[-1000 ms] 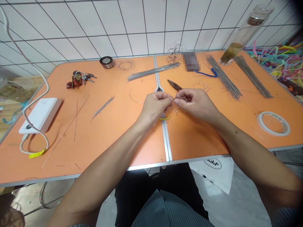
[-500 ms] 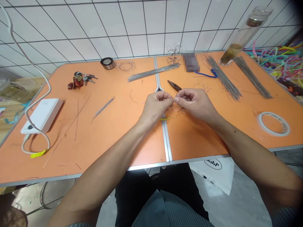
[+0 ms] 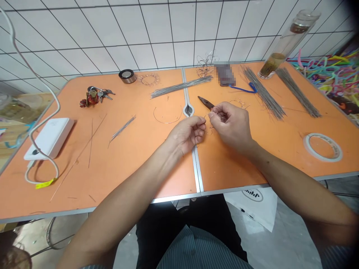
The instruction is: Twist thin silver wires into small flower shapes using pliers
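Thin bent wire [image 3: 209, 130] shows between my two hands above the seam of the orange table. My left hand [image 3: 190, 133] is turned partly palm up, its thumb and forefinger pinched at the wire's end. Fingers curled, my right hand [image 3: 231, 125] grips the wire from the other side; much of the wire is hidden in it. Just beyond the right fingers lies a pair of pliers [image 3: 206, 102], its dark jaws pointing away to the left. A curved piece of wire [image 3: 167, 122] rests on the table left of my left hand.
Bundles of straight wire [image 3: 181, 87] lie at the back, with more wires [image 3: 265, 93] at the right. A tall glass bottle [image 3: 286, 48] stands at the back right, near a tape roll [image 3: 307, 149]. Keys [image 3: 98, 95], black tape [image 3: 127, 76] and a white power bank [image 3: 50, 139] lie leftward.
My left hand has rolled palm upward and moved slightly down. My right hand has turned, its fingers curling more. The gap between the hands has widened a little, and the metal table fitting now shows.
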`<action>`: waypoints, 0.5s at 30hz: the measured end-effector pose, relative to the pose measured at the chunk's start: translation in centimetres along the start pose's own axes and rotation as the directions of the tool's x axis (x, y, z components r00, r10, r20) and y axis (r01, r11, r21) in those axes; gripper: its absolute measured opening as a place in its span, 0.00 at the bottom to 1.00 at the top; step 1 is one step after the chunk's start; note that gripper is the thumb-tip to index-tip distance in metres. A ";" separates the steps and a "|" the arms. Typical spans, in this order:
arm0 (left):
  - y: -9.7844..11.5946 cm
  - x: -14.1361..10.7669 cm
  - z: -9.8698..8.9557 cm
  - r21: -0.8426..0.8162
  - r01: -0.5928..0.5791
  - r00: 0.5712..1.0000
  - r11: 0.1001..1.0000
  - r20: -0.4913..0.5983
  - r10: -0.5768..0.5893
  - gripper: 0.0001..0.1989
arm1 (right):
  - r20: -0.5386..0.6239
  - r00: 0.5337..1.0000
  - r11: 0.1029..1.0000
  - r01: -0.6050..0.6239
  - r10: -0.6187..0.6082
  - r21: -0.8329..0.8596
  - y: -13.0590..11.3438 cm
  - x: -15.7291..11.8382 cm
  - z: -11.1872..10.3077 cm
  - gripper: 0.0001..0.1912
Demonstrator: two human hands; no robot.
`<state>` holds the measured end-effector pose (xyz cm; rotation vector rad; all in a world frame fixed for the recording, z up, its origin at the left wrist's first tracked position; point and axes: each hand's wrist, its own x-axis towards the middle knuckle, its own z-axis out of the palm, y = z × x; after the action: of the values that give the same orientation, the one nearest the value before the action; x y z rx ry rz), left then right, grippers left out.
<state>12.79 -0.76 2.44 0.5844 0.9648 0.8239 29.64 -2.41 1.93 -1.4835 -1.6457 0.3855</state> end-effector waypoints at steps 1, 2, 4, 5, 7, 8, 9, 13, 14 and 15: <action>0.1 -0.1 0.1 -0.041 0.050 0.999 0.998 0.002 -0.050 0.06 | -0.022 1.000 1.000 0.019 -0.020 -0.024 0.0 -0.1 0.2 0.05; 0.2 -0.3 0.3 -0.073 0.082 0.997 0.994 0.004 -0.082 0.06 | -0.038 0.999 0.999 0.034 -0.036 -0.041 0.0 -0.3 0.4 0.05; 0.2 -0.5 0.5 -0.114 0.110 0.994 0.987 0.011 -0.109 0.07 | -0.058 0.997 0.997 0.049 -0.052 -0.060 -0.2 -0.5 0.6 0.05; 0.2 -0.5 0.5 -0.121 0.114 0.993 0.986 0.017 -0.113 0.07 | -0.064 0.997 0.997 0.048 -0.052 -0.061 -0.3 -0.4 0.6 0.06; 0.1 -0.6 0.6 -0.107 0.102 0.995 0.989 0.025 -0.100 0.07 | -0.072 0.997 0.998 0.036 -0.040 -0.054 -0.4 -0.1 0.2 0.06; 0.1 -0.7 0.6 -0.090 0.084 0.996 0.992 0.027 -0.082 0.07 | -0.074 0.997 0.998 0.022 -0.027 -0.057 -0.4 0.3 -0.4 0.06; 0.1 -0.7 0.5 -0.071 0.059 0.998 0.996 0.028 -0.058 0.07 | -0.079 0.997 0.997 0.004 -0.010 -0.072 -0.2 0.9 -1.1 0.06; 0.7 -0.8 -0.2 -0.023 -0.043 0.999 0.999 0.030 0.043 0.08 | -0.079 0.992 0.947 -0.116 0.096 -0.300 1.8 3.6 -5.2 0.05; 1.1 -0.9 -0.5 -0.019 -0.064 0.997 0.998 0.029 0.065 0.08 | -0.054 0.988 0.922 -0.156 0.146 -0.354 2.6 4.2 -6.2 0.05; 1.6 -1.0 -0.9 -0.016 -0.085 0.996 0.996 0.023 0.086 0.09 | -0.028 0.980 0.897 -0.191 0.197 -0.399 3.3 4.6 -7.0 0.05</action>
<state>11.15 -0.59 3.71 0.6246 0.9158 0.8979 37.44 0.48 5.41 -1.9640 -1.6572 0.1680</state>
